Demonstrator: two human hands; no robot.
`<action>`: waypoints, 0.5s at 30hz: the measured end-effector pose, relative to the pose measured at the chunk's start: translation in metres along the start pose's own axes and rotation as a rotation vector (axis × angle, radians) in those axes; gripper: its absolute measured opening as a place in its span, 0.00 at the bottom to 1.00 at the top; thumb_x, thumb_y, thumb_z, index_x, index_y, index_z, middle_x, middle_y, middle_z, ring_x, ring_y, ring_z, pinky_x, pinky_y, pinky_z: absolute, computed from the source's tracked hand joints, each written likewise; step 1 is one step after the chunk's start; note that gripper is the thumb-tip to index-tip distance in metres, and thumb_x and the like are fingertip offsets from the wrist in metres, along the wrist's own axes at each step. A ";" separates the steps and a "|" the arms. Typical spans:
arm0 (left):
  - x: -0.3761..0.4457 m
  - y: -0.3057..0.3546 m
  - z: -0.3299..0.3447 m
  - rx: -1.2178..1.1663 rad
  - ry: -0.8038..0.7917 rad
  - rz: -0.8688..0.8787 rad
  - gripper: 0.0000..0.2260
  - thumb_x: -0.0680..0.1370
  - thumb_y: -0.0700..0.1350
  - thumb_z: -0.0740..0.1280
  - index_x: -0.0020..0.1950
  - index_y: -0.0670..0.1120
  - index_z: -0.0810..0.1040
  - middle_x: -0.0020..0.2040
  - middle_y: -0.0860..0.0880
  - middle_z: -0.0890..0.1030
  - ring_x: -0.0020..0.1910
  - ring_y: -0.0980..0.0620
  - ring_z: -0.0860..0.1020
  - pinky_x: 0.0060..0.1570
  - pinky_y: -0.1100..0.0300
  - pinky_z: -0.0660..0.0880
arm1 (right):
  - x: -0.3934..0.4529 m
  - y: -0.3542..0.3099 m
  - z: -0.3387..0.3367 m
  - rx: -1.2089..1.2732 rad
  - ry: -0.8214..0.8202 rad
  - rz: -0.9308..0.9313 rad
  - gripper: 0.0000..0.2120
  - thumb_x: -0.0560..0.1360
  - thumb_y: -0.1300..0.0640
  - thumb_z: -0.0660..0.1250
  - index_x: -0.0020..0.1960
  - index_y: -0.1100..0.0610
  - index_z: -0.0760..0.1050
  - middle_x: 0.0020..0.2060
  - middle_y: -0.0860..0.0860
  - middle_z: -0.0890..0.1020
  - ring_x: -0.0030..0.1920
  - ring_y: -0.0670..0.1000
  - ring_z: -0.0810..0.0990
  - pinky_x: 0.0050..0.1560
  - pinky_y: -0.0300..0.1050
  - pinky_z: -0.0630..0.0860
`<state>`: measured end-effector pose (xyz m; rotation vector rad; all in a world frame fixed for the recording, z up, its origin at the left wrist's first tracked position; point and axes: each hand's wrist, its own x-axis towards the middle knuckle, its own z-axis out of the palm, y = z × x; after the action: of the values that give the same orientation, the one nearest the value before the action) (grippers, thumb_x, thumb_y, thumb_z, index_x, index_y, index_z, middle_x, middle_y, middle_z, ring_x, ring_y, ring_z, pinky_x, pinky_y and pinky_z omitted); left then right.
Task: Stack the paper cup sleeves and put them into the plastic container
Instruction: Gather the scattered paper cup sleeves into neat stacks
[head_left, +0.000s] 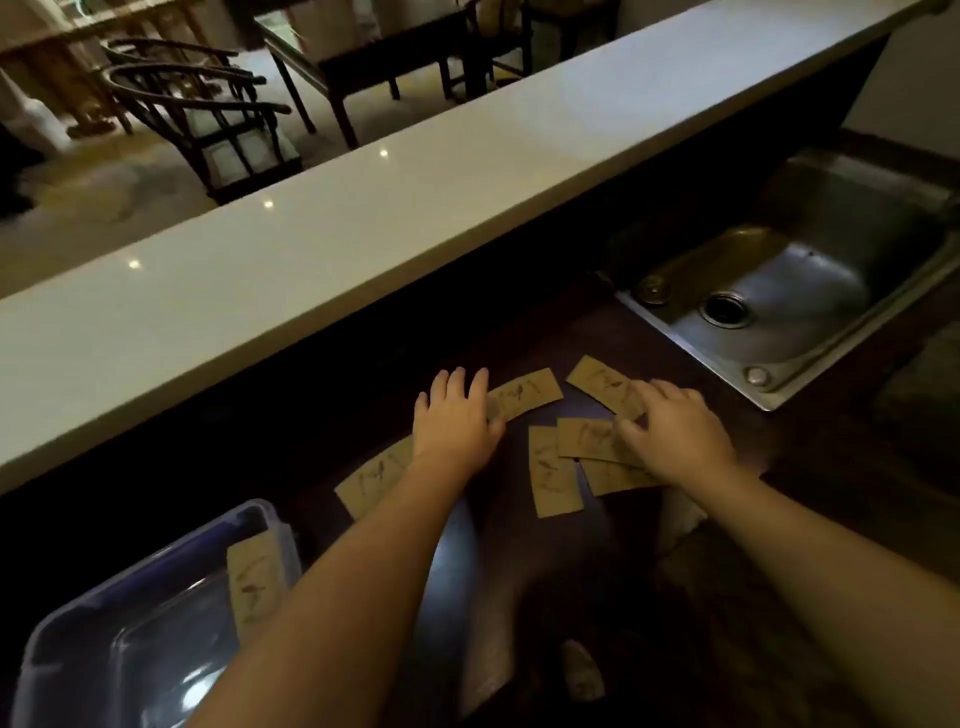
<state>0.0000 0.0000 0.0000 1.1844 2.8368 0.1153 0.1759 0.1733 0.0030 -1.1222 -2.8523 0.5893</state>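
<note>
Evidently gathering: the plastic container (62, 631) waits at the bench's near-left corner, one sleeve (255, 582) propped inside. Left hand (457, 421), grip spread, flattens one sleeve (524, 397); right hand (680, 434) pinches overlapping sleeves (587, 439) mid-bench.

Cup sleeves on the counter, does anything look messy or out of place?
Yes. The cup sleeves lie scattered flat at different angles, some overlapping under the right hand, not stacked. One sleeve leans tilted against the plastic container's wall. The left hand rests on another sleeve.
</note>
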 end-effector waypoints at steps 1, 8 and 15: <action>0.009 0.004 0.002 0.000 -0.035 -0.008 0.29 0.77 0.57 0.59 0.75 0.48 0.56 0.75 0.42 0.62 0.75 0.42 0.56 0.69 0.41 0.58 | 0.000 0.006 0.002 0.016 -0.022 0.013 0.25 0.74 0.44 0.60 0.68 0.54 0.68 0.67 0.56 0.72 0.64 0.61 0.68 0.59 0.57 0.71; 0.061 0.025 0.018 -0.043 -0.202 -0.083 0.29 0.76 0.58 0.61 0.73 0.47 0.60 0.70 0.42 0.68 0.68 0.41 0.65 0.61 0.43 0.67 | 0.007 0.028 0.022 0.050 -0.211 0.019 0.31 0.71 0.38 0.64 0.67 0.57 0.69 0.67 0.57 0.70 0.64 0.59 0.68 0.59 0.54 0.72; 0.077 0.035 0.042 -0.037 -0.327 -0.055 0.28 0.73 0.58 0.67 0.69 0.46 0.67 0.66 0.42 0.69 0.63 0.40 0.68 0.58 0.43 0.71 | 0.016 0.038 0.028 0.030 -0.210 0.008 0.30 0.70 0.41 0.69 0.64 0.58 0.71 0.63 0.56 0.71 0.62 0.57 0.66 0.60 0.53 0.71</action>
<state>-0.0256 0.0808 -0.0406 1.0105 2.5673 -0.0273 0.1847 0.1998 -0.0382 -1.1307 -3.0012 0.7919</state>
